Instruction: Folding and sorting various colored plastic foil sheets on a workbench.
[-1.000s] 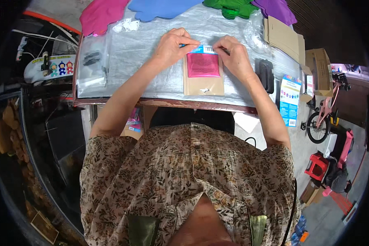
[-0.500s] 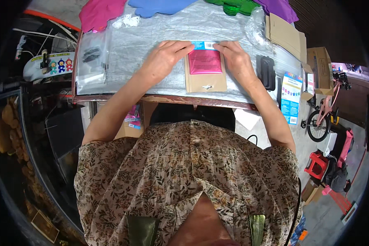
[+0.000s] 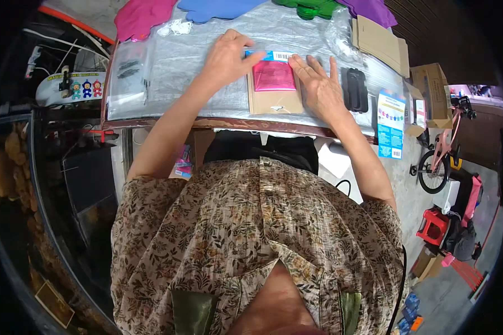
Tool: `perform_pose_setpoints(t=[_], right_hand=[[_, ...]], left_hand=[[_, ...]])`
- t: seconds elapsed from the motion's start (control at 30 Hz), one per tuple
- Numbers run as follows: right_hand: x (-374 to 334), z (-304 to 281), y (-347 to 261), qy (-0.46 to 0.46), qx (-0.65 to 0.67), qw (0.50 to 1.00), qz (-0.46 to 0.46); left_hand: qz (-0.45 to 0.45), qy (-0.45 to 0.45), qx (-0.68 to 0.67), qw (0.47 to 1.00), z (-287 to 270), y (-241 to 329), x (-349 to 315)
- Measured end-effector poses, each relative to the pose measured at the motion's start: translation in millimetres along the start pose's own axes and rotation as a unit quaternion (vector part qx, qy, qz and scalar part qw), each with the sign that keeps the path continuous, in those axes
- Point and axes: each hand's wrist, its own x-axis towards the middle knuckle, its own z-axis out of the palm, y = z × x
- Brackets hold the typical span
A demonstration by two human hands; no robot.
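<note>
A flat pink packet [image 3: 274, 76] lies on a tan cardboard piece [image 3: 276, 107] with a slot near its near edge. Along the packet's far edge runs a blue printed strip [image 3: 269, 55]. My left hand [image 3: 225, 60] is open at the left, its thumb reaching over the strip's left end and its fingers resting beyond on the table cover. Spread on the other side, my right hand [image 3: 320, 88] lies open, with fingertips at the strip's right end and along the packet's right edge. Neither hand grips anything.
Pink [image 3: 142, 19], blue [image 3: 221, 8], green [image 3: 308, 8] and purple [image 3: 371, 11] pieces line the far edge. White string [image 3: 176, 27] and clear bags [image 3: 131, 72] are at left. Black trays [image 3: 355, 90], cardboard pieces [image 3: 380, 44] and a blue printed card [image 3: 391, 123] are at right.
My left hand has let go of the strip's left part and moved farther away. The right hand's fingers have spread flat. The packet and cardboard appear slightly farther left in view.
</note>
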Motion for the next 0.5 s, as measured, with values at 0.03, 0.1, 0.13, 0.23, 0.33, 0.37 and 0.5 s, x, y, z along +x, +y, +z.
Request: perform_pose_setpoints(t=[0.03, 0.1, 0.13, 0.23, 0.33, 0.37, 0.5], right_hand=[[0, 1, 4, 0.003, -0.003, 1.0, -0.001], [2, 5, 19, -0.001, 0.09, 0.996, 0.007], [3, 7, 25, -0.002, 0.136, 0.991, 0.013], [20, -8, 25, 0.053, 0.464, 0.86, 0.207], [30, -11, 17, 0.074, 0.643, 0.705, 0.29], [33, -11, 13, 0.07, 0.681, 0.67, 0.287], [38, -16, 13, 0.093, 0.722, 0.633, 0.263]], left_hand=[[-0.004, 0.013, 0.063, 0.998, 6, 5, 3], [-0.004, 0.028, 0.127, 0.991, 6, 10, 9], [-0.047, -0.003, 0.058, 0.997, 3, 12, 13], [-0.133, -0.063, -0.078, 0.986, -7, 18, 18], [-0.205, -0.083, -0.35, 0.91, -14, 29, 17], [-0.204, -0.083, -0.349, 0.911, -15, 32, 17], [-0.206, -0.039, -0.471, 0.857, -24, 39, 15]])
